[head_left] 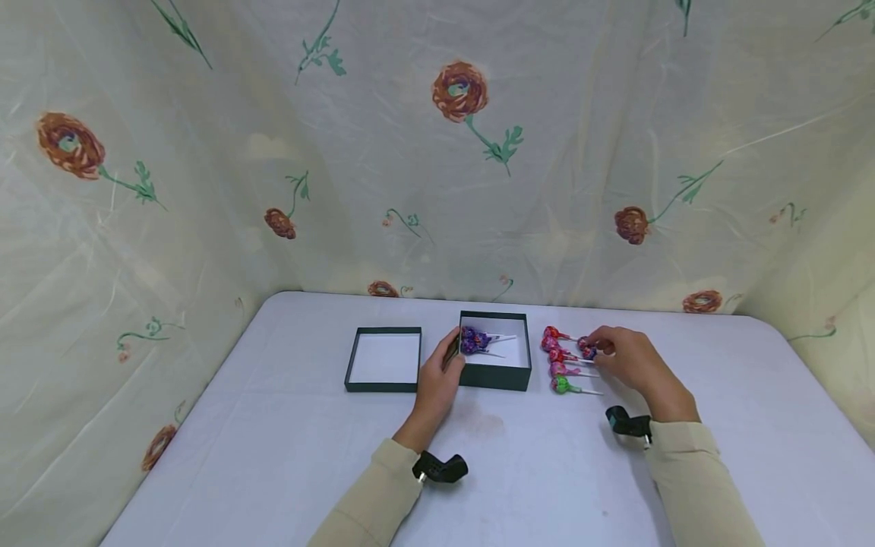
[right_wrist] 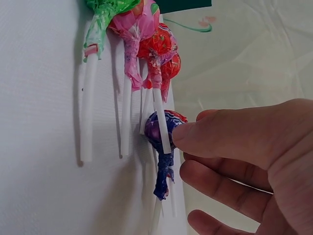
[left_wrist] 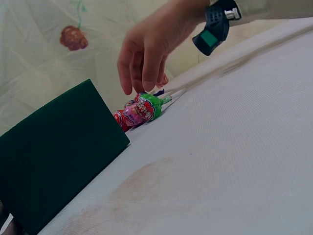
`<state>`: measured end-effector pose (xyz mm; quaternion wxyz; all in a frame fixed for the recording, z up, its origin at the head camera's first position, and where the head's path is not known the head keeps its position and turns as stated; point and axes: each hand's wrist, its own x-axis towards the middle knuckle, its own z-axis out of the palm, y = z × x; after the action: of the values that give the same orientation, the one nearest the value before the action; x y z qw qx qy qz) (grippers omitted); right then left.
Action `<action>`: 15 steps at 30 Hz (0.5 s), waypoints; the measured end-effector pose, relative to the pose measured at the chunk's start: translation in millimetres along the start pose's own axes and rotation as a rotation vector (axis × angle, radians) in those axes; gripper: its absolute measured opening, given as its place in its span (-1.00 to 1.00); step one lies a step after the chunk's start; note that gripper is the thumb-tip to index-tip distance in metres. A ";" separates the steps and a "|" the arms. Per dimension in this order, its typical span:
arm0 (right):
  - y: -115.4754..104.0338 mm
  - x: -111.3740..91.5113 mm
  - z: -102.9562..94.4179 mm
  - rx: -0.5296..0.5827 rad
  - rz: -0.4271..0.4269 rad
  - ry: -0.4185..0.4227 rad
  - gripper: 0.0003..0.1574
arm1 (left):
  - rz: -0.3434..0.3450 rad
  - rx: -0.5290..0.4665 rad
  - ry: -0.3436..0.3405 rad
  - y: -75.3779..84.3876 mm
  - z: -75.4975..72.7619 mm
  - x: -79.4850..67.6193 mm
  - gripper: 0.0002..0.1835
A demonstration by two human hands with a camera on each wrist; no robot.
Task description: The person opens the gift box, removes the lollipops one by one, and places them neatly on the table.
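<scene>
My left hand grips the left side of a dark green box with a white inside. Purple-wrapped lollipops lie in it, sticks pointing right. To the right of the box, my right hand pinches a dark blue and purple lollipop by its wrapped head, between thumb and index finger. Beside that hand lies a column of lollipops: a green one nearest me, then pink and red ones farther back. In the left wrist view the box wall partly hides them.
A shallow dark green box lid, white inside, lies left of the box. The white-covered table meets a flower-printed curtain at its back and sides. A camera is strapped to each wrist.
</scene>
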<state>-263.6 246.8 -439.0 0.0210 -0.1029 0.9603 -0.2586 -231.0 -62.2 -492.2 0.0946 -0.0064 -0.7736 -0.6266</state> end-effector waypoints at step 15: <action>-10.9 -2.5 -2.8 0.014 -0.058 0.019 -0.65 | -0.027 -0.003 -0.005 -1.8 -0.2 0.9 -0.46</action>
<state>-259.4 239.5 -431.2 0.0052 -0.1279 0.9552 -0.2669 -232.1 -62.8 -493.7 0.0843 0.0025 -0.7729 -0.6289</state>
